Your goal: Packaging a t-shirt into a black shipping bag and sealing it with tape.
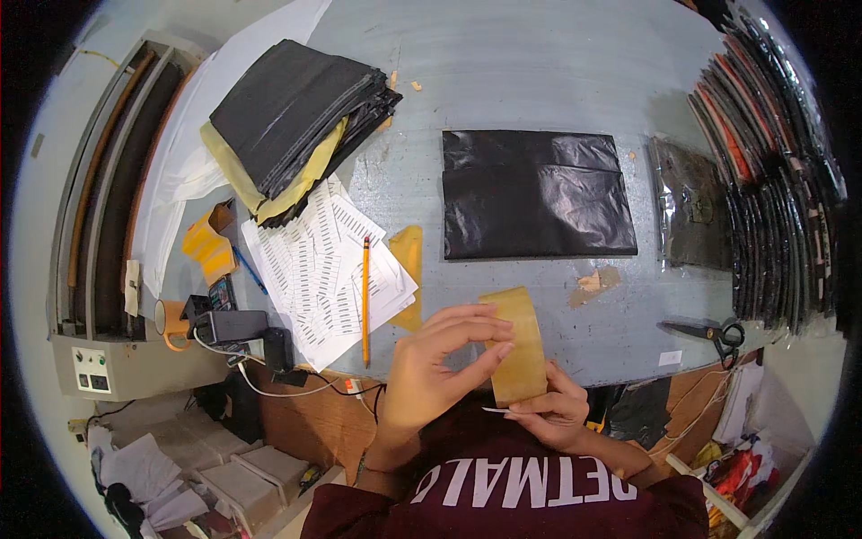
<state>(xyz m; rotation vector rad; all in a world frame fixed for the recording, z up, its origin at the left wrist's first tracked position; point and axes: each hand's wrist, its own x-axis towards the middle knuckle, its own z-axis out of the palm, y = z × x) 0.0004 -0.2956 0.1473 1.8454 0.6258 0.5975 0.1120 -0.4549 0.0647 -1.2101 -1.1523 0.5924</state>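
Close to my body at the table's front edge, both hands hold a piece of wide tan packing tape. Whether it is a loose strip or the side of a roll, I cannot tell. My left hand pinches its upper left side between curled fingers and thumb. At the lower end, the fingers of my right hand close around the tape, and a thin white slip shows at that hand. Beyond my hands a folded black plastic sheet lies flat.
At left are a stack of black bags, printed paper sheets, a yellow pencil, an orange mug and black adapters with cables. Black-handled scissors lie at right, near a row of wrapped packs.
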